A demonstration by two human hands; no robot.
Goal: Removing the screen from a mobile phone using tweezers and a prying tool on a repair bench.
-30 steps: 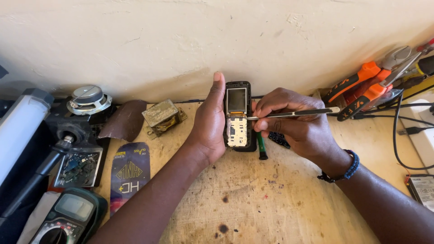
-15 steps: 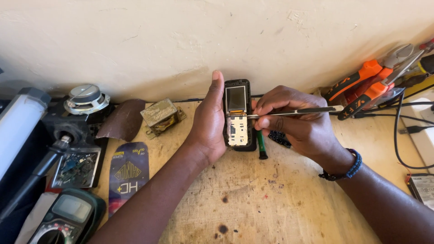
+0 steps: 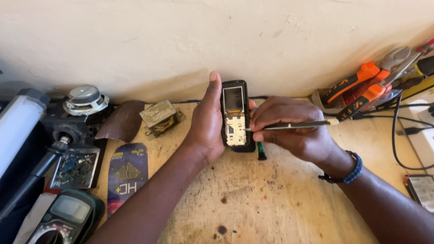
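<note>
- Phone [image 3: 236, 115], small, black, front cover off, w/ screen up top & bare keypad board below – stands upright on its bottom end at far-centre of tabletop [image 3: 253, 203], close to the wall.
- Left hand [image 3: 208, 122] wraps it from the left: grip closed round the phone body, thumb running up the left edge, fingertips showing at the right edge.
- Right hand [image 3: 294, 129] just right of phone, grip pinched on a thin metal tool [image 3: 294, 125]; looks like tweezers, can't tell for sure. Tool lies roughly level, tip on the keypad board about mid-height, back end pointing right.
- Blue bead bracelet [image 3: 350, 169] on right wrist.
- Small green-handled tool [image 3: 261, 151] on tabletop right under the right hand, just beside phone's base.
- Left of left hand: small brass-coloured transformer block [image 3: 159, 116], then a brown curved piece [image 3: 121, 119] beside it.
- Nearer, left: flat dark package w/ gold print [image 3: 129, 174], lying face up.
- Far left: round speaker [image 3: 85, 99], white tube [image 3: 18, 126], circuit board in a frame [image 3: 74, 167], dark probe or iron handle [image 3: 36, 174] across it.
- Near-left corner: green multimeter [image 3: 63, 219], partly cut off.
- Far right: orange-handled pliers & cutters [image 3: 361, 88] in a heap, black cables [image 3: 398, 131] trailing toward the near right, white power strip [image 3: 422, 131] at the edge.
- Tabletop is pale wood, scuffed, w/ dark burn spots near centre.
</note>
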